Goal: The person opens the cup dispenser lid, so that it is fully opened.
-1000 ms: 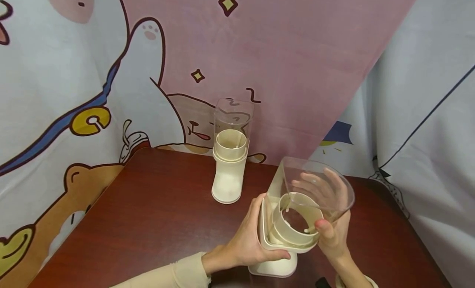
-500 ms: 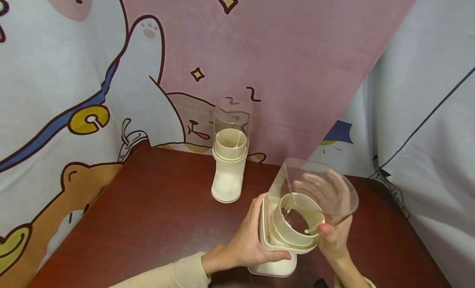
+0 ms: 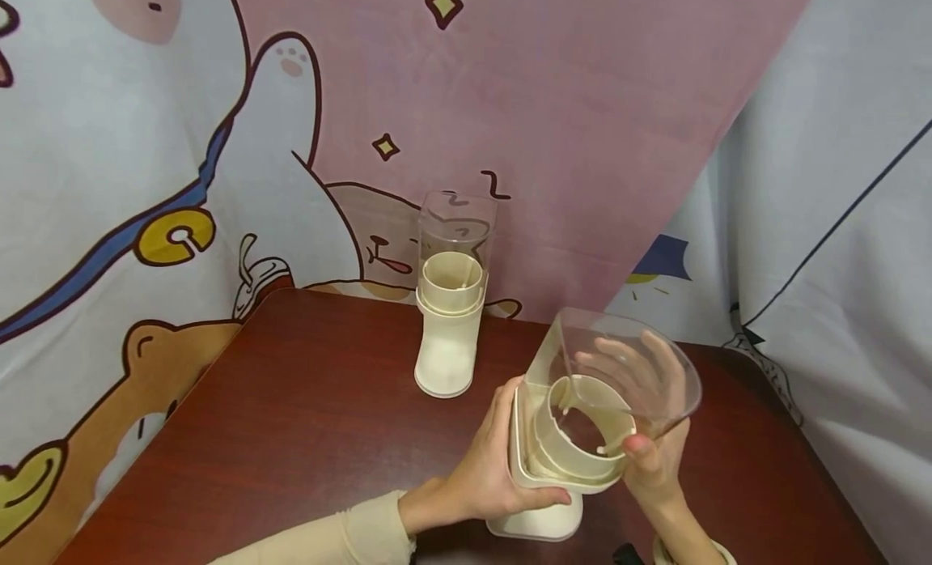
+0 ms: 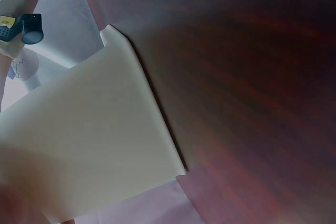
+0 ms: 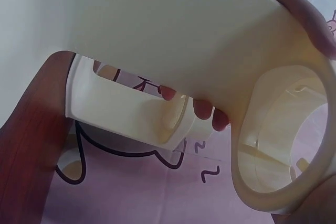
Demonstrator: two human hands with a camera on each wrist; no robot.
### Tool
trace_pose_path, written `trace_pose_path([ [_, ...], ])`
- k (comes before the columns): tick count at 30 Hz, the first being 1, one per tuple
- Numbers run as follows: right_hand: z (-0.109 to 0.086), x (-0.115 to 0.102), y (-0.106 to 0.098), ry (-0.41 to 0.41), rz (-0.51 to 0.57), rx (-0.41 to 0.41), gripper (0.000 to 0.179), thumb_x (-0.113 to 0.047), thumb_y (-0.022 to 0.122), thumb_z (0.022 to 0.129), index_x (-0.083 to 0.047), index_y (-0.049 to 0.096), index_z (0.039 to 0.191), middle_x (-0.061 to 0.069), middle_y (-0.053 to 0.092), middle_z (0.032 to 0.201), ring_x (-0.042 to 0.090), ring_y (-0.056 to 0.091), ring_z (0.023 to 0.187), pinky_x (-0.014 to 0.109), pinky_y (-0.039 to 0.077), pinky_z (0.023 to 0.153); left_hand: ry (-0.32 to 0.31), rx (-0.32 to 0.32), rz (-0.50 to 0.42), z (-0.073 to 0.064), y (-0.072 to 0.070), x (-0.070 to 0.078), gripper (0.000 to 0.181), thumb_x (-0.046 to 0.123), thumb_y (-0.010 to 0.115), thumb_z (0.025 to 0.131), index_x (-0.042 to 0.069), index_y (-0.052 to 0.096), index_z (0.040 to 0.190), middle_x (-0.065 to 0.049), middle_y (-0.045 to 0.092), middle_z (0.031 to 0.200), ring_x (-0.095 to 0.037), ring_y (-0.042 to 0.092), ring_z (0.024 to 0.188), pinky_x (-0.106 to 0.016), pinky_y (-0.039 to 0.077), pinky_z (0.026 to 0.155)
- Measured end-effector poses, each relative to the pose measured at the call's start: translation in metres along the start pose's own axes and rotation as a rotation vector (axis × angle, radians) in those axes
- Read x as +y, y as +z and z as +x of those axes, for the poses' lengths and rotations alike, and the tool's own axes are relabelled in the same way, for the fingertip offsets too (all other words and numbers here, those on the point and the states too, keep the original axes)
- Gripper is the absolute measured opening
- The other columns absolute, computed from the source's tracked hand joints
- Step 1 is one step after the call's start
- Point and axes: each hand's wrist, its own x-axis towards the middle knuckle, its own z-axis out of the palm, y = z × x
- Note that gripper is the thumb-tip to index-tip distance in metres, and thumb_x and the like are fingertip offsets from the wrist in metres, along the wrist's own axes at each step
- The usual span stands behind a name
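A cream stand (image 3: 539,523) with a round ring at its top rests on the table, and a clear plastic container (image 3: 578,332) rises from its top. My left hand (image 3: 484,468) grips the stand's upper left side, its thumb along the front. On the right, my right hand (image 3: 658,468) holds the container, thumb on the near side and fingers spread behind the clear wall. The stand's smooth wall (image 4: 100,124) fills much of the left wrist view. Left-hand fingertips (image 5: 202,108) curl round its edge in the right wrist view, where the open ring (image 5: 247,182) also shows.
A second cream stand (image 3: 446,358) with a clear container on top is upright near the back of the dark red-brown table (image 3: 291,435). A cartoon-printed curtain (image 3: 582,144) hangs behind. A small black object (image 3: 628,554) lies at the front edge of view.
The clear container and the right hand have shifted slightly to the right since the first frame. The left hand and both stands have stayed in place.
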Motion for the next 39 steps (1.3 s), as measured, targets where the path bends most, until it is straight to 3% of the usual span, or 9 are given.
trace_pose_path([
  [11,-0.003,0.003,-0.004,0.010,0.059,-0.012,0.084,-0.016,0.073,0.089,0.011,0.021,0.150,0.033,0.051,0.139,0.041,0.059,0.124,0.046,0.046,0.108,-0.055,-0.017,-0.010,-0.001,-0.002,0.001,0.131,0.036,0.096,0.056,0.007,0.016,0.155,-0.007,0.042,0.140,-0.017,0.045,0.126,-0.033,0.042,0.109],
  [25,0.001,-0.004,0.000,0.092,-0.022,-0.005,0.076,-0.016,0.069,0.092,0.005,0.024,0.150,0.026,0.055,0.139,0.035,0.061,0.122,0.040,0.050,0.104,-0.016,-0.022,0.069,-0.003,-0.001,-0.001,0.132,0.040,0.094,0.055,0.003,0.016,0.154,-0.009,0.041,0.140,-0.017,0.044,0.126,-0.033,0.040,0.110],
  [30,0.001,-0.004,0.002,0.063,-0.104,-0.002,0.077,-0.017,0.069,0.092,0.007,0.024,0.150,0.027,0.056,0.137,0.034,0.063,0.120,0.039,0.052,0.102,0.003,-0.037,0.078,-0.002,-0.002,-0.002,0.133,0.041,0.094,0.055,0.001,0.014,0.154,-0.008,0.041,0.140,-0.017,0.044,0.125,-0.033,0.041,0.109],
  [39,0.000,-0.002,0.001,0.005,-0.088,0.018,0.080,-0.013,0.071,0.088,0.011,0.024,0.149,0.030,0.056,0.135,0.036,0.063,0.119,0.040,0.051,0.102,0.004,-0.053,0.086,-0.001,-0.002,-0.003,0.135,0.042,0.094,0.054,0.002,0.013,0.154,-0.007,0.041,0.141,-0.016,0.044,0.126,-0.032,0.042,0.109],
])
